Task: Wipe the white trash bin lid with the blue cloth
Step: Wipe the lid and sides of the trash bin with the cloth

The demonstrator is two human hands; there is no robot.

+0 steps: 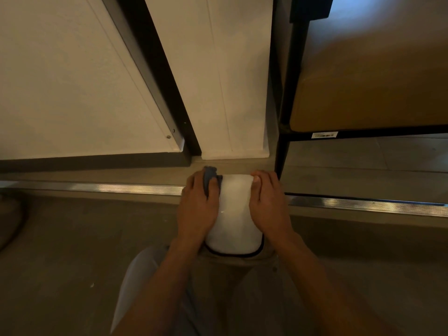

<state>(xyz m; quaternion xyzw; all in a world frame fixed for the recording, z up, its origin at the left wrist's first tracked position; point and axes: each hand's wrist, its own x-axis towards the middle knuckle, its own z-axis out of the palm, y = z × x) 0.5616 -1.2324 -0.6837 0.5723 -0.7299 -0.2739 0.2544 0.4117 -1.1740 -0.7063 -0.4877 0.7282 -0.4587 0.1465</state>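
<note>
The left hand (197,207) clamps the crumpled blue cloth (210,177) against the far left corner of the smooth white plastic trash bin lid (234,214). The right hand (270,204) lies flat along the right edge, fingers straight, steadying it. I think long overlapping strokes toward the near edge would clean best. The bin stands on a grey floor (72,238), near white panels (60,81) and a black metal frame (282,151).

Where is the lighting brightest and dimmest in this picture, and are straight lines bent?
Head view: the white lid looks overexposed, its surface detail washed out; the floor lies dim and brownish; the metal strip shows glare; wide-angle distortion slants the door frame.
</note>
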